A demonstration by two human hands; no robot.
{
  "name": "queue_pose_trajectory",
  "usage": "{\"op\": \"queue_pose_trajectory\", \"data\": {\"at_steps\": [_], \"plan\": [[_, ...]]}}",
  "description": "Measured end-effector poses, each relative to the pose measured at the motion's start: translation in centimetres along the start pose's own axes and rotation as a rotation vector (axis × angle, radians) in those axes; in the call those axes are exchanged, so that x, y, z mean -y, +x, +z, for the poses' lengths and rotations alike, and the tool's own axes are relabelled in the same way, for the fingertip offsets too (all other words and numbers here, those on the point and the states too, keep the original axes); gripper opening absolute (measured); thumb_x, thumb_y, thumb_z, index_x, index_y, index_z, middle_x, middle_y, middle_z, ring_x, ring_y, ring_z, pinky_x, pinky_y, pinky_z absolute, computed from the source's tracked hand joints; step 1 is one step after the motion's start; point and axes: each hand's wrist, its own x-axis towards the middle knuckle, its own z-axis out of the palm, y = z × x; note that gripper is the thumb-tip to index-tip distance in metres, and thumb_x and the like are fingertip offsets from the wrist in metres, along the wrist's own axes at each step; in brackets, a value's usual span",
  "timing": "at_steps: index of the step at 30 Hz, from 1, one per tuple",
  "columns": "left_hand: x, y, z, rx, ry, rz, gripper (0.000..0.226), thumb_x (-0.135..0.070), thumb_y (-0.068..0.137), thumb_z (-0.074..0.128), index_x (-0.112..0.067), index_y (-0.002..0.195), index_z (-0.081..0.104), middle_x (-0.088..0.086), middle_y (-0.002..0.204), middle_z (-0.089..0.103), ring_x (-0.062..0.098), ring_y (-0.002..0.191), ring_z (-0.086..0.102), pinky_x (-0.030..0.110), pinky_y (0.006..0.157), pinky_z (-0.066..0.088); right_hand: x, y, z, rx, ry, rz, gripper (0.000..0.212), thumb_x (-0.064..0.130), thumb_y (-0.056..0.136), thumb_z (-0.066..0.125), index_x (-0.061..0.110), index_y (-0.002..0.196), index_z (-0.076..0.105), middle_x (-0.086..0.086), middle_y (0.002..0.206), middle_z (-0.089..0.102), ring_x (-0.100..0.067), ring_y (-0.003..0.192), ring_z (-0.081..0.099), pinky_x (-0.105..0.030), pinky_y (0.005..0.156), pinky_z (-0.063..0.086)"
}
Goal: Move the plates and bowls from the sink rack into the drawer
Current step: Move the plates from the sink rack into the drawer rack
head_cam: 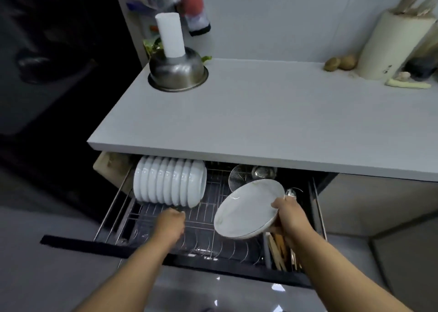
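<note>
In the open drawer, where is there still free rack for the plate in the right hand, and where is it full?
Free: the wire rack slots between the row of white bowls and the chopstick compartment, under the plate that the right hand holds. The left hand is over their left part. Crowded: the bowls' corner, the strainer at the back.

One head-worn wide-angle view looks steeply down, close above the open drawer below the worktop's front edge.
</note>
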Motion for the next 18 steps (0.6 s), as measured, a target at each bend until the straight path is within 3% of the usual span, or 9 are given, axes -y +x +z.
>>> {"op": "queue_pose_trajectory", "data": {"at_steps": [2,5,8,11,14,16,18], "plan": [[1.4,0.9,-1.3,-0.04,0.191,0.048,0.039,-0.015,0.093,0.047,-0.016,0.055,0.041,0.007,0.06,0.05,0.018,0.057,0.045,0.028,0.058,0.03,-0.4,1.5,2.2,0.014,-0.058,0.007,0.026,0.007,0.089,0.044,0.007,0.115,0.048,-0.017,0.104,0.058,-0.03,0.085,0.062,-0.038,0.051,0.056],[2.7,1.5,-2.1,-0.107,0.463,0.105,0.037,-0.024,0.095,0.045,-0.017,0.059,0.041,-0.003,0.057,0.046,0.015,0.052,0.041,0.027,0.051,0.026,-0.3,3.7,4.9,0.023,-0.196,-0.015,0.026,0.008,0.086,0.046,0.007,0.112,0.05,-0.017,0.095,0.059,-0.031,0.078,0.063,-0.055,0.061,0.058],[3.7,2.2,-2.3,-0.111,0.507,0.113,0.019,-0.031,0.097,0.045,-0.016,0.085,0.049,-0.002,0.08,0.055,0.017,0.073,0.05,0.029,0.064,0.038,0.0,6.7,7.6,0.038,-0.326,-0.045,0.029,0.011,0.086,0.048,0.01,0.114,0.048,-0.014,0.095,0.06,-0.034,0.082,0.064,-0.059,0.067,0.057],[4.9,3.2,-2.1,-0.145,0.6,0.152,0.025,-0.037,0.096,0.043,-0.016,0.105,0.052,0.004,0.106,0.057,0.019,0.092,0.052,0.035,0.08,0.047,0.4,9.9,10.3,0.086,-0.403,-0.044,0.03,0.012,0.086,0.048,0.013,0.117,0.047,-0.014,0.101,0.061,-0.035,0.088,0.064,-0.057,0.071,0.057],[5.3,3.6,-1.7,-0.159,0.711,0.182,0.048,-0.044,0.096,0.038,-0.017,0.135,0.039,0.004,0.135,0.047,0.021,0.123,0.042,0.037,0.1,0.039,0.2,12.8,12.3,0.088,-0.474,-0.069,0.046,0.025,0.078,0.049,0.016,0.123,0.045,-0.014,0.108,0.063,-0.036,0.092,0.064,-0.057,0.075,0.057],[5.4,3.4,-1.6,-0.177,0.7,0.215,0.056,-0.044,0.096,0.038,-0.017,0.144,0.03,0.003,0.145,0.04,0.019,0.132,0.035,0.037,0.107,0.032,-0.4,15.0,13.2,0.066,-0.558,-0.082,0.061,0.036,0.068,0.047,0.016,0.125,0.041,-0.015,0.109,0.063,-0.038,0.095,0.063,-0.056,0.081,0.054],[5.4,3.2,-1.7,-0.208,0.704,0.24,0.059,-0.044,0.096,0.039,-0.016,0.146,0.028,0.003,0.147,0.039,0.018,0.135,0.032,0.035,0.109,0.029,-0.7,16.1,13.9,0.063,-0.63,-0.081,0.06,0.038,0.069,0.046,0.014,0.123,0.039,-0.019,0.105,0.065,-0.038,0.092,0.064,-0.054,0.081,0.055]]}}
